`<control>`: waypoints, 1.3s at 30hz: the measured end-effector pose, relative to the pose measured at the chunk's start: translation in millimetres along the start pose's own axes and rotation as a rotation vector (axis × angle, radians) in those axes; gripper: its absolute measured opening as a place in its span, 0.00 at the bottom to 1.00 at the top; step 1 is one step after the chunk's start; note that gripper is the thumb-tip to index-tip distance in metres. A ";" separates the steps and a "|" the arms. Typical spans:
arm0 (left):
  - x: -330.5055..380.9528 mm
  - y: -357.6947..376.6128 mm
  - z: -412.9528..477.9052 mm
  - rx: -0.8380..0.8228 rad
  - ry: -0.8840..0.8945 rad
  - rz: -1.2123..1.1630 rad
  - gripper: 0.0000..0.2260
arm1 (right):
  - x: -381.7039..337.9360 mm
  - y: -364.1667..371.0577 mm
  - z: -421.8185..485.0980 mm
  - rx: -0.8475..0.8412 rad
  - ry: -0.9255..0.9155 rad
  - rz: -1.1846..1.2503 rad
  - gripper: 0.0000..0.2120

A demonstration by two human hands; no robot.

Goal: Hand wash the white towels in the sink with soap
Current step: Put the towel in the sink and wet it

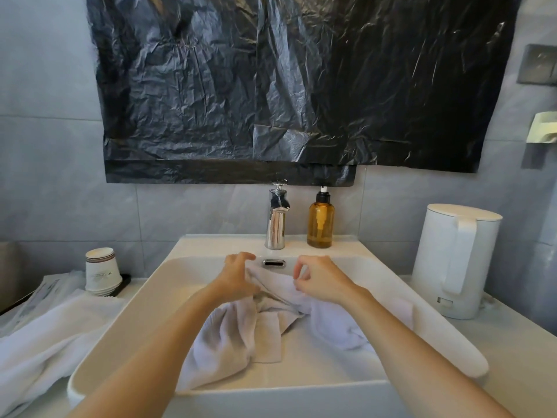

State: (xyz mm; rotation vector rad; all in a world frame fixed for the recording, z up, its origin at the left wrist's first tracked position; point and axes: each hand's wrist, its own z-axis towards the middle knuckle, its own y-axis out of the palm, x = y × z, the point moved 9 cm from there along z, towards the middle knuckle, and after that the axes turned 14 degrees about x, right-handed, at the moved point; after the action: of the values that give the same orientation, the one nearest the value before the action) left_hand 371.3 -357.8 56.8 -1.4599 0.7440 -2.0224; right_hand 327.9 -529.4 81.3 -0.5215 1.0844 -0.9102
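Observation:
A crumpled white towel (235, 336) lies in the white sink (129, 321), spread from the back wall to the front rim. My left hand (236, 277) pinches the towel's upper edge near the overflow slot. My right hand (319, 280) rests on the same towel a little to the right, its fingers curled on the cloth. A second white towel (45, 336) hangs over the counter left of the sink. An amber soap pump bottle (321, 224) stands on the sink's back ledge, beside the chrome tap (276, 215).
A stack of paper cups (101, 271) stands on the left counter near some wrapped packets. A white electric kettle (455, 260) sits on the right counter. Black plastic sheeting (286, 86) covers the wall above the tap.

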 end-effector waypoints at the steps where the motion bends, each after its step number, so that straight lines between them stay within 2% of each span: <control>1: -3.6 11.4 -5.2 -0.083 0.000 0.136 0.35 | 1.0 8.1 -0.9 -0.053 -0.026 -0.034 0.05; 3: -15.5 25.5 -13.1 -0.177 -0.033 0.335 0.41 | 7.8 18.0 -1.6 -0.110 -0.067 -0.123 0.06; 5: -23.7 23.6 -12.7 -0.165 -0.023 0.471 0.43 | 18.6 27.3 -3.1 -0.171 -0.075 -0.252 0.14; 7: -27.0 14.0 -9.5 -0.143 0.005 0.613 0.39 | 25.0 33.7 -4.6 -0.202 -0.075 -0.369 0.22; 9: -24.6 6.0 -7.7 -0.147 0.017 0.640 0.30 | 22.5 33.1 -0.5 -0.159 -0.091 -0.428 0.17; 11: -21.4 -0.8 -3.4 -0.128 0.022 0.584 0.20 | 19.3 27.2 4.8 -0.101 -0.104 -0.472 0.09; 13: -27.6 -19.0 3.9 -0.024 -0.055 0.462 0.14 | 19.2 12.7 9.4 0.014 -0.089 -0.433 0.07; 15: -35.2 -44.9 13.4 0.172 -0.112 0.356 0.14 | 18.6 -11.6 10.8 0.187 -0.063 -0.327 0.06; 17: -31.9 -70.1 18.3 0.407 -0.089 0.191 0.17 | 12.0 -40.0 10.6 0.395 -0.053 -0.194 0.05; 18: -23.5 -76.3 16.2 0.468 -0.058 0.066 0.19 | 6.3 -53.5 9.5 0.493 -0.056 -0.105 0.05; 19: -10.5 -75.1 13.9 0.447 -0.025 -0.086 0.18 | 0.5 -64.7 8.5 0.576 -0.061 -0.004 0.05; 20: 3.9 -65.6 11.6 0.349 0.015 -0.225 0.16 | -5.7 -74.5 7.6 0.636 -0.068 0.099 0.05; 21: 24.4 -49.9 2.9 0.182 0.058 -0.324 0.12 | -12.2 -82.0 6.4 0.677 -0.079 0.186 0.06; 22: 41.5 -28.8 -8.2 -0.014 0.094 -0.368 0.14 | -18.3 -87.7 4.7 0.706 -0.093 0.255 0.06; 24: 62.8 9.6 -30.6 -0.306 0.154 -0.305 0.31 | -27.6 -94.8 2.1 0.739 -0.119 0.363 0.06; 25: 68.6 22.8 -37.8 -0.350 0.203 -0.235 0.37 | -29.3 -96.1 2.5 0.743 -0.121 0.410 0.06; 26: 70.3 28.7 -37.8 -0.319 0.256 -0.167 0.36 | -29.1 -95.5 3.8 0.735 -0.111 0.455 0.06; 27: 71.1 28.8 -34.2 -0.255 0.302 -0.128 0.29 | -28.1 -94.4 5.5 0.724 -0.093 0.497 0.07; 29: 71.7 16.4 -24.2 -0.107 0.334 -0.089 0.03 | -25.2 -94.0 8.2 0.706 -0.053 0.567 0.07; 31: 64.6 -4.3 -10.9 0.023 0.282 -0.174 0.09 | -21.6 -94.0 9.5 0.686 -0.035 0.579 0.08; 32: 60.6 -14.5 -6.7 0.061 0.222 -0.291 0.08 | -20.6 -91.6 10.2 0.656 -0.034 0.546 0.08; 35: 58.4 -45.5 -3.7 0.257 0.153 -0.494 0.08 | -20.6 -65.8 14.2 0.389 -0.002 0.483 0.05; 37: 64.1 -58.4 -7.9 0.358 0.171 -0.547 0.10 | -19.6 -36.9 13.7 0.128 0.022 0.435 0.20; 39: 70.0 -67.6 -12.4 0.444 0.223 -0.556 0.10 | -16.9 -14.1 8.2 -0.057 0.014 0.237 0.34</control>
State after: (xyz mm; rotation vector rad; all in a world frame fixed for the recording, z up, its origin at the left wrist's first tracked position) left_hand 333.4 -357.2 147.3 -1.2748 -0.0688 -2.5793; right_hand 327.3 -523.5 103.9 -0.4235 1.1599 -0.6779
